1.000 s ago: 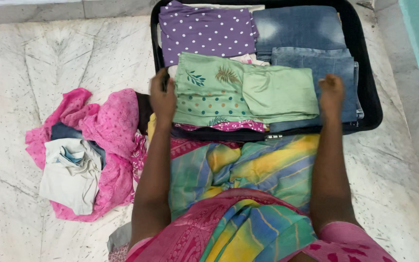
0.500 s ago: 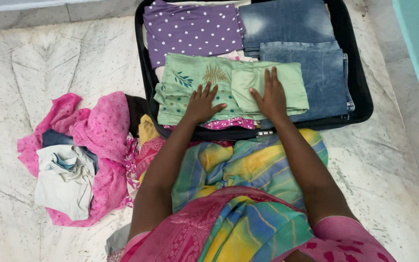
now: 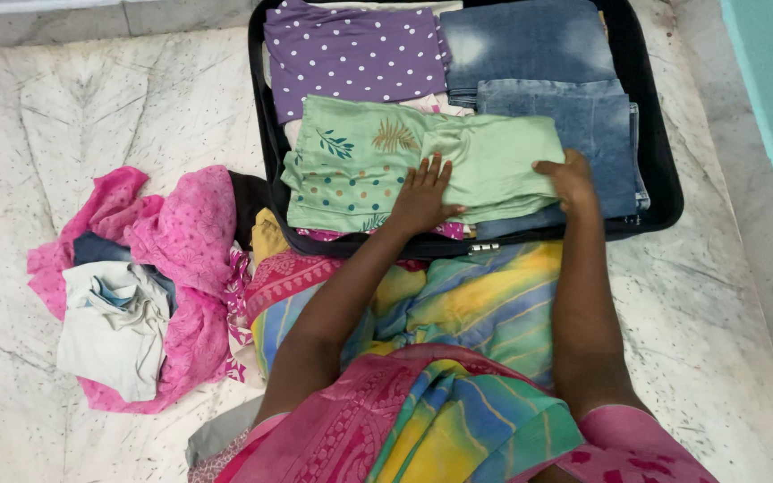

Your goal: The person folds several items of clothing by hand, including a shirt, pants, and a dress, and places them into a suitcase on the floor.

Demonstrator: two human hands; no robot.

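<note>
Green folded garment (image 3: 494,165) is seen from the head view lying atop a printed green cloth (image 3: 351,170) in the black suitcase (image 3: 664,192), beside folded jeans (image 3: 597,134). It is pressed flat by the left hand (image 3: 424,195), fingers spread; its right edge is gripped by the right hand (image 3: 570,179). A pink clothes pile (image 3: 185,241) lies on the marble floor (image 3: 64,107).

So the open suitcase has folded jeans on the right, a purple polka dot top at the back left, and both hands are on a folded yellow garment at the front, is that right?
Not quite: the folded garment under both hands is light green, not yellow, as the head view shows. The left hand lies flat on it and the right hand is at its right edge. The jeans and purple polka dot top in the suitcase are as you said.
</note>
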